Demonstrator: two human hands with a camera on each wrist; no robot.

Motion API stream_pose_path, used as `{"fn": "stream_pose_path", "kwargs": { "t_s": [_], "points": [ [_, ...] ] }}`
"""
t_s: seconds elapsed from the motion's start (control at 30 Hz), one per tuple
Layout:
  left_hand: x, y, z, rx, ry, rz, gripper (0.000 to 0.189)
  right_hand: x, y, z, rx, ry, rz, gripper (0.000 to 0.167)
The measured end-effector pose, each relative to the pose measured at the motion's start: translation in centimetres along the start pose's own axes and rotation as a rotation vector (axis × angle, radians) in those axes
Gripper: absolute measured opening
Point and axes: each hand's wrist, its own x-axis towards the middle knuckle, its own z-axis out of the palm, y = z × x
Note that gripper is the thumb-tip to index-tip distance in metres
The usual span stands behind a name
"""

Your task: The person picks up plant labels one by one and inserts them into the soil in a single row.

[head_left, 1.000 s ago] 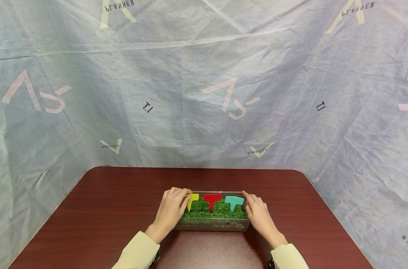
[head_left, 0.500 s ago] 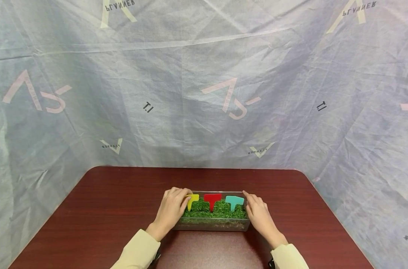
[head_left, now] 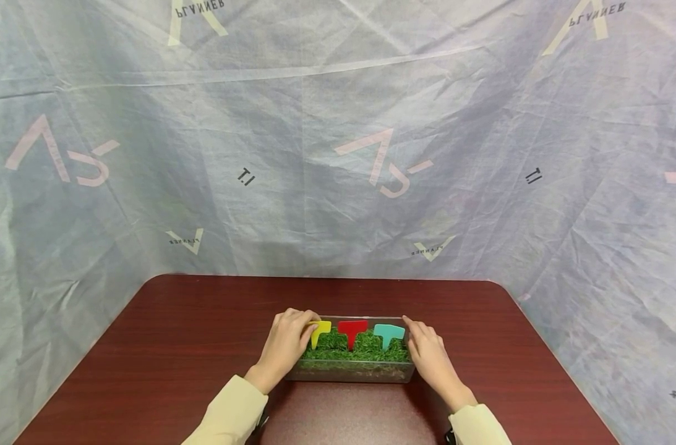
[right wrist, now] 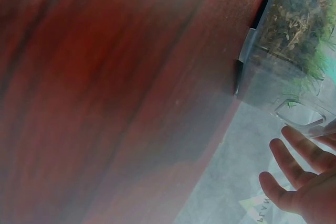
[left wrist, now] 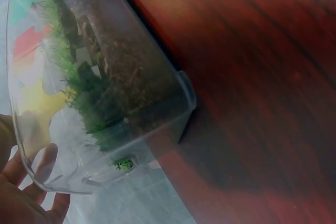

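Observation:
A clear plastic box (head_left: 350, 371) of artificial grass (head_left: 338, 353) over brown soil-like filling stands on the table. Three T-shaped plant labels stick upright in the grass: yellow (head_left: 321, 328), red (head_left: 352, 329) and turquoise (head_left: 389, 334). At the box's left end, my left hand (head_left: 283, 343) pinches the left side of the yellow label between thumb and fingertip, its other fingers around the rim corner. My right hand (head_left: 431, 358) rests against the box's right end. Its fingers (right wrist: 286, 162) spread out fairly straight near the moulded handle (right wrist: 299, 113); the thumb is mostly hidden in the right wrist view.
The dark red wood-grain table (head_left: 193, 346) spreads around the box, with rounded far corners. Grey printed cloth (head_left: 293, 161) hangs behind it and along both sides. Pale sleeves (head_left: 232, 411) cover both forearms.
Almost nothing differs. My left hand and the yellow label have shifted very slightly to the right; the right hand, the box and the other labels hold their places.

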Motion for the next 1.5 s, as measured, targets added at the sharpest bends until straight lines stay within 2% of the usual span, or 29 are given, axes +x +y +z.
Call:
{"fn": "stream_pose_path", "kwargs": {
  "t_s": [0.27,0.53,0.83,1.5],
  "points": [
    [0.14,-0.06,-0.01,-0.016,-0.010,-0.022,0.011,0.01,-0.05,0.03,0.002,-0.002,-0.001,0.041],
    [0.17,-0.20,-0.07,0.008,-0.023,-0.013,0.011,-0.06,-0.08,-0.10,0.000,-0.004,-0.002,0.042],
    [0.24,-0.20,-0.25,0.029,-0.069,-0.021,0.012,-0.15,-0.10,-0.16,-0.001,-0.007,0.002,0.042],
    [0.18,-0.19,-0.54,0.048,-0.054,-0.016,0.009,-0.10,-0.21,-0.18,-0.002,0.006,-0.007,0.040]
  ]
}}
